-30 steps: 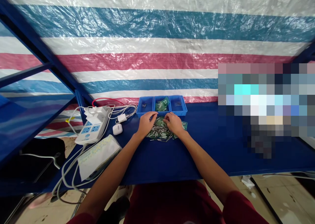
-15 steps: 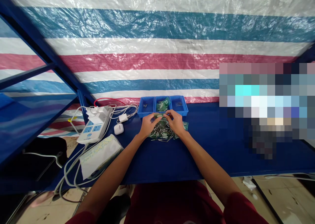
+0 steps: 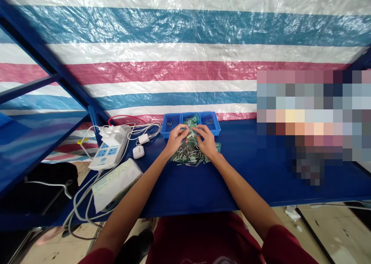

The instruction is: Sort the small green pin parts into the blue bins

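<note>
My left hand (image 3: 175, 139) is closed in a pinch on a small green plastic packet (image 3: 190, 135) above the pile. On the packet's other side, my right hand (image 3: 206, 141) has its fingertips closed at the edge. Beneath both hands lies a heap of thin metal pins (image 3: 189, 154), mixed with more green packets. Just beyond is a blue tray (image 3: 217, 133) with three compartments. Its middle one holds green packets (image 3: 192, 119), and a few small metal pieces (image 3: 170, 123) lie in the left one. The right compartment's contents are too faint to name.
A white power strip (image 3: 108, 155) with plugs and tangled cables stands at the left. Near it are a white earbud case (image 3: 138, 152), a white charger (image 3: 143, 139) and a soft tissue pack (image 3: 116, 183). Striped plastic sheeting (image 3: 174, 70) hangs behind the blue table (image 3: 188, 190).
Both hands have risen from the pile toward the tray, and a green packet has come up between their fingers. The blurred area at the right has changed colour.
</note>
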Available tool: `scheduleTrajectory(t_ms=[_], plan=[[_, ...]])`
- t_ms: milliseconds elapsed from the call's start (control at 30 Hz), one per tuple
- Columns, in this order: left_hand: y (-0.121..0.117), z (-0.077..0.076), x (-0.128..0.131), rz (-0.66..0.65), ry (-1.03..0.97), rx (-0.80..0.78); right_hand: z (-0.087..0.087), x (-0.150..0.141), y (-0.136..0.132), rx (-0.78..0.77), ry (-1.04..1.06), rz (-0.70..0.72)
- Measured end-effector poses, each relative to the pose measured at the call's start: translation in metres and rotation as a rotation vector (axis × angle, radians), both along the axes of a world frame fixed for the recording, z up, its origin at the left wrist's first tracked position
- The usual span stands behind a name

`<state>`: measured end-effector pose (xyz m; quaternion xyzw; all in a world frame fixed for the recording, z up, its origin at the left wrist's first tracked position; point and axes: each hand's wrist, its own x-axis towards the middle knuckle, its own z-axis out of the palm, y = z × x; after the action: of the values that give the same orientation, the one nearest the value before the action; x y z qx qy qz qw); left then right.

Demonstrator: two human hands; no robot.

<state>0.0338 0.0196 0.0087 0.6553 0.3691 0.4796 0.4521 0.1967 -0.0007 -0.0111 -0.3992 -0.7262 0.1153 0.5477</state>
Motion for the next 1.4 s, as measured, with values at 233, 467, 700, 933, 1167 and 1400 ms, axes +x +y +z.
scheduleTrajectory(t_ms=[233,467,700,933,1167,1400], plan=[[-0.011,-0.01,-0.01,0.108,0.246,0.268,-0.001,-0.002,0.002,-0.078,0.039,-0.065],[-0.011,-0.012,-0.011,0.195,0.168,0.199,0.0,-0.003,-0.004,-0.218,0.027,0.035],[-0.014,-0.011,-0.009,0.145,0.011,0.099,-0.003,0.0,-0.001,-0.019,-0.054,0.021],[-0.015,-0.005,-0.011,0.189,0.185,0.292,-0.002,-0.001,0.001,-0.124,0.005,-0.025],[-0.017,-0.005,-0.007,0.113,0.059,0.081,0.003,-0.004,-0.003,-0.265,0.079,0.015],[-0.012,-0.009,-0.009,0.14,-0.078,0.032,0.002,-0.004,-0.004,-0.107,0.06,0.114]])
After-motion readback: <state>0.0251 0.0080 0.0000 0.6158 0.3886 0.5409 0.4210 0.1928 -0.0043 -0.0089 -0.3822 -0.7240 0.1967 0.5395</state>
